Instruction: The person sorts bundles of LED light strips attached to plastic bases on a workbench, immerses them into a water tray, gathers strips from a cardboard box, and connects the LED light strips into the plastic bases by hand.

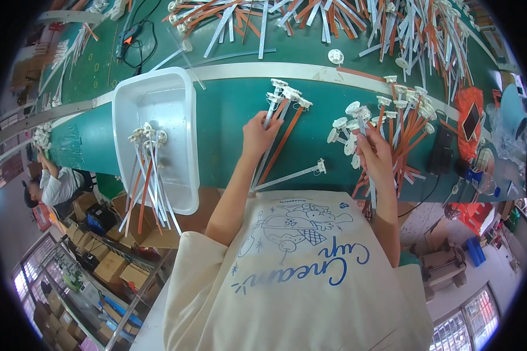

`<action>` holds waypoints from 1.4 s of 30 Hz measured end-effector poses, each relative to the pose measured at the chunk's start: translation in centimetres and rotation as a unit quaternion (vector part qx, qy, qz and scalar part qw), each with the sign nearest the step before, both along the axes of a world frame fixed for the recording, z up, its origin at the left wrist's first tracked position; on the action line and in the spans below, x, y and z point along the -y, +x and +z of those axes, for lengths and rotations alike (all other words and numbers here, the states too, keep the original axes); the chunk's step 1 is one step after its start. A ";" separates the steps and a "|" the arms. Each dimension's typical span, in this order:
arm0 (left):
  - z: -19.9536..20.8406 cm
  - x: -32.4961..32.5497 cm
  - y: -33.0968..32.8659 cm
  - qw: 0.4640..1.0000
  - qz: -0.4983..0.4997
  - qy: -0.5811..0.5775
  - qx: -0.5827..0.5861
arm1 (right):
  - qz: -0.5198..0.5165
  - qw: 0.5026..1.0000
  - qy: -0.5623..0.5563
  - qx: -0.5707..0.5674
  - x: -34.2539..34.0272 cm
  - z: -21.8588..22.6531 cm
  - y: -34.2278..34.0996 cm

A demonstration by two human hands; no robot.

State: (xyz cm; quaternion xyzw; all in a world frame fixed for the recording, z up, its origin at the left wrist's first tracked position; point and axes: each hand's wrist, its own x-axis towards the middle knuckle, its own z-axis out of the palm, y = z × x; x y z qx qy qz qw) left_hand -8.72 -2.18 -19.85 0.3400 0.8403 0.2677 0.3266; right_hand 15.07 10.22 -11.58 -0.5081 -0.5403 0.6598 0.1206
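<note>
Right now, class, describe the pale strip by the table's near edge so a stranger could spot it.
On the green table, look toward the near edge, between the left hand and right hand. The pale strip slants there; unlike the bunched strips, its white end fitting sits alone.

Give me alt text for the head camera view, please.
A person's left hand and right hand grip pale strips with white heads over a green table. More strips, orange and pale, lie heaped beyond and to the right; a white tub on the left holds another bunch.
</note>
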 end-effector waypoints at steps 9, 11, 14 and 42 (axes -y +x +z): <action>1.0 -0.2 -1.3 0.898 0.169 0.044 0.403 | 0.002 1.000 -0.009 -0.007 0.2 -0.5 0.1; 1.4 -0.5 -1.2 0.952 0.069 0.007 0.298 | -0.003 1.000 -0.009 -0.003 0.1 -0.5 0.2; 0.2 -0.6 -1.4 0.953 0.071 -0.001 0.296 | -0.007 1.000 -0.005 0.000 0.1 -0.6 0.3; 1.7 5.8 8.8 0.974 -0.206 0.087 -0.030 | -0.084 0.996 0.028 -0.029 -0.7 1.0 2.7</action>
